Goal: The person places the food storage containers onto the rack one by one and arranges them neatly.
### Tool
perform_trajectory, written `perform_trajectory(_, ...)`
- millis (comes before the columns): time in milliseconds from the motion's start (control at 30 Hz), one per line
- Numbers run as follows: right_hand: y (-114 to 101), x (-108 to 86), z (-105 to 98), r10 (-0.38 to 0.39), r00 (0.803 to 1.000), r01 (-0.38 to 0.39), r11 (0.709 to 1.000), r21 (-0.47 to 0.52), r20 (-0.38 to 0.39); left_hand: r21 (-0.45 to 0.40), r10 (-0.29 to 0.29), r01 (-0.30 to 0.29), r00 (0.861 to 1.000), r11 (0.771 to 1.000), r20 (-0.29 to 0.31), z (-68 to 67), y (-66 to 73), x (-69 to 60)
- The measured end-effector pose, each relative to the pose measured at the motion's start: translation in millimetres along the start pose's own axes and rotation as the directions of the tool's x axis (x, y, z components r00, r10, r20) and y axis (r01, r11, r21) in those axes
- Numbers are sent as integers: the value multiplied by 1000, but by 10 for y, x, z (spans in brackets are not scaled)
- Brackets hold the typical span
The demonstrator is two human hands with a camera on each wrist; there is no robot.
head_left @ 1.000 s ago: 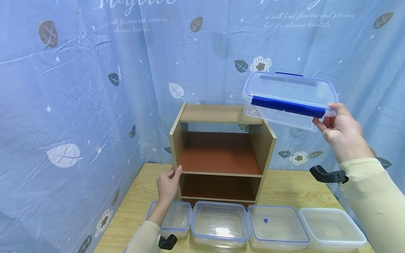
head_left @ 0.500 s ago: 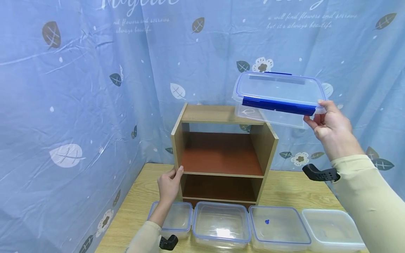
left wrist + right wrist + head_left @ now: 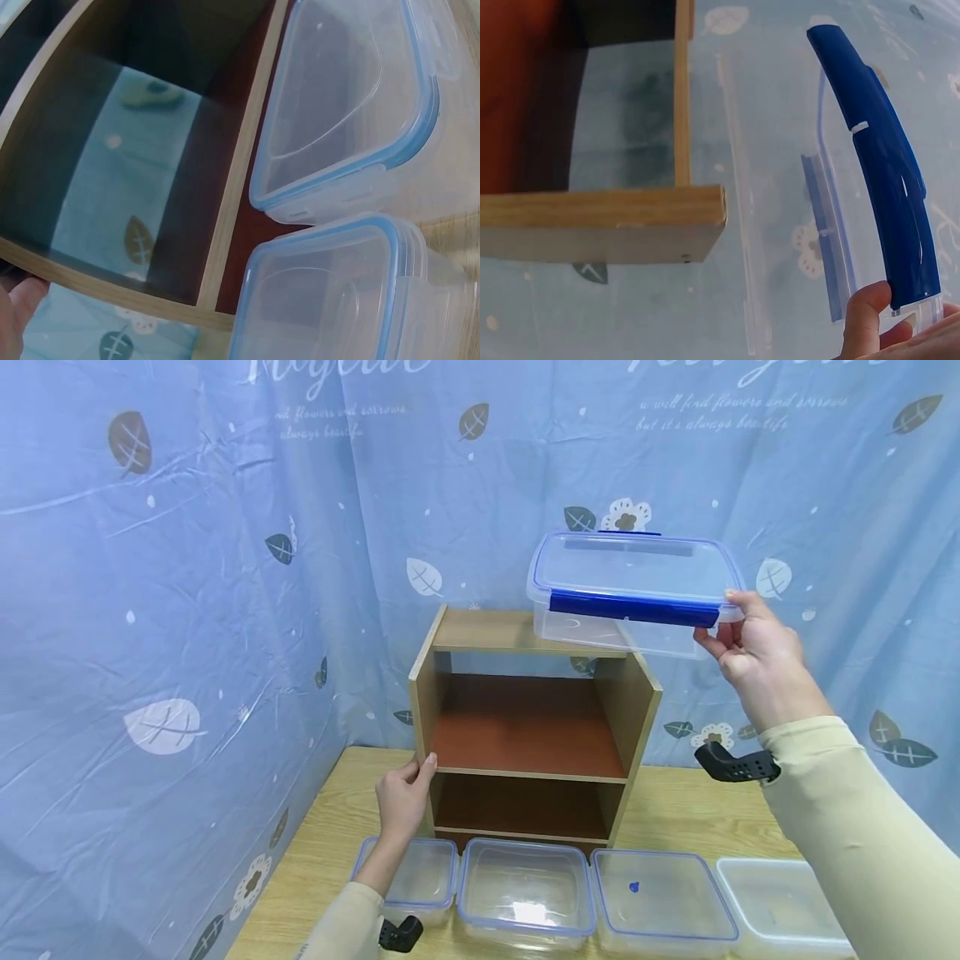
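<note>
My right hand [image 3: 765, 656] pinches the right end of a clear plastic food container [image 3: 637, 568] with blue clip latches. It is held in the air above the right part of a wooden shelf unit [image 3: 536, 631]. In the right wrist view, thumb and finger grip the container's corner by the dark blue latch [image 3: 885, 172], apart from the shelf's side panel [image 3: 667, 206]. My left hand [image 3: 403, 797] holds the front edge of the shelf's left side panel between thumb and fingers. Only a bit of that left hand [image 3: 22, 307] shows in the left wrist view.
Several lidded clear containers stand in a row before the shelf: a small one [image 3: 423, 872], a larger one [image 3: 525, 885], one with a blue mark [image 3: 663, 893] and a pale-lidded one [image 3: 783, 902]. The wooden table [image 3: 690, 793] meets a blue patterned curtain [image 3: 480, 485] behind and at left.
My right hand has carried the blue-latched container leftward, from beyond the shelf's right side to over its top right part. The left hand keeps its hold on the shelf edge.
</note>
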State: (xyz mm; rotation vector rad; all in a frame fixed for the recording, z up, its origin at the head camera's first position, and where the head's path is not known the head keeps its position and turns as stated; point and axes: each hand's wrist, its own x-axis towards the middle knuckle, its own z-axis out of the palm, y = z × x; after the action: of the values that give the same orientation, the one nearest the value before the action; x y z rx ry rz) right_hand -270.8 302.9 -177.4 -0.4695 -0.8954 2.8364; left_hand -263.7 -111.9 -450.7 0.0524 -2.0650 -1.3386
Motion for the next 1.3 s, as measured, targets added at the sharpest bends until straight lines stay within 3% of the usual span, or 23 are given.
perform_trajectory(600, 261, -27, 214, 12, 1000, -11, 999, -52, 17, 8, 9, -9, 1000, 1000, -16, -21, 16, -32)
perform_trajectory(867, 414, -28, 246, 32, 999, -32, 998, -57, -2, 3, -6, 6, 1000, 1000, 22, -40, -8, -71)
perform_trajectory(1300, 541, -52, 332, 21, 1000, -22, 995, -94, -12, 8, -17, 17, 999, 1000, 36, -64, 2, -68)
